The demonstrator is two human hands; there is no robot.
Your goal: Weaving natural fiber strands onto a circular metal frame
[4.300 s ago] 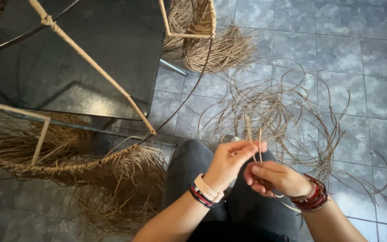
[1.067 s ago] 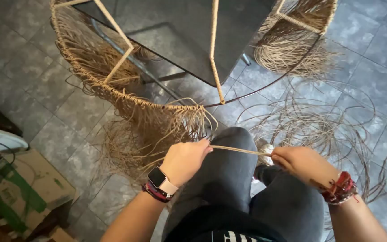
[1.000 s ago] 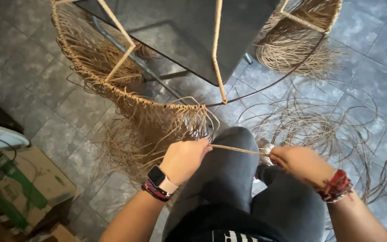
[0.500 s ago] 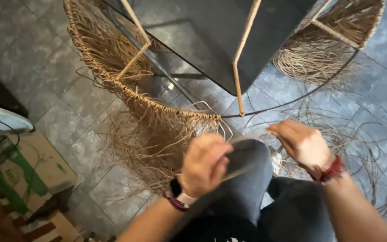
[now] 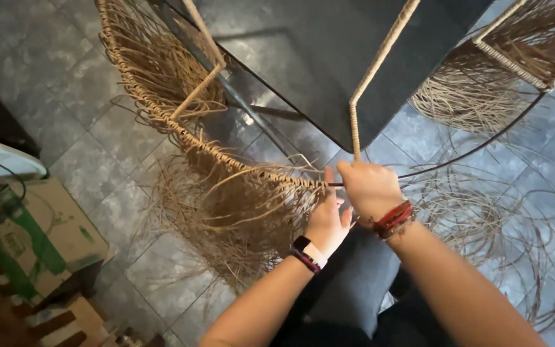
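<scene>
Rim [image 5: 226,157] wrapped up to hands; bare wire [image 5: 483,144] remains. Right hand [image 5: 370,186] fingers grip rim, left hand [image 5: 325,222] fingers probably pinch strand.

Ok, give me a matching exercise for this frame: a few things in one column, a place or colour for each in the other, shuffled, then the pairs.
Things:
1. left hand
2. right hand
3. cardboard box
4. loose fibre strands

Descriptions:
A. on the tiled floor at the right
B. wrist with red bracelets, at the wrapped rim
C. wrist with a watch, just below the rim
D. brown with green print, at the far left

Pairs: 1-C, 2-B, 3-D, 4-A
</scene>
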